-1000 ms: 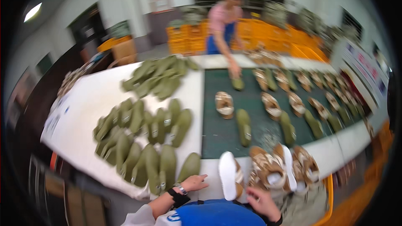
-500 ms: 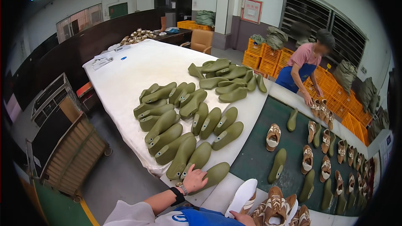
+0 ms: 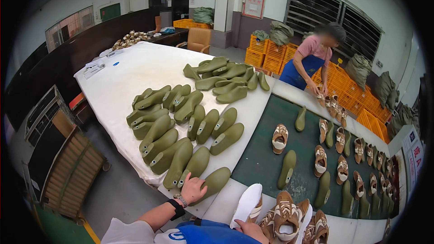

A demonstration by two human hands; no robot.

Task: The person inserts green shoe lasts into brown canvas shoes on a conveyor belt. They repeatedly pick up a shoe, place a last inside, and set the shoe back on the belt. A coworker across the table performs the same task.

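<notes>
My left hand is closed over the near end of a green shoe last, the one lying closest to me on the white table's edge. Low in the picture, my right hand grips one end of a brown-and-cream sneaker, tilted so its white sole shows; its fingers are partly hidden. Beside it, another brown sneaker sits among several more on the near ledge. Further green lasts lie in rows just beyond my left hand.
A dark green belt at the right carries sneakers and lasts in rows. Across it, a co-worker in a blue apron handles shoes. Orange crates are stacked behind. A cart stands left of the white table.
My view has turned right and down slightly, so the scene sits further left and higher. More of my right hand shows at the sneaker. My left hand stays on the same last.
</notes>
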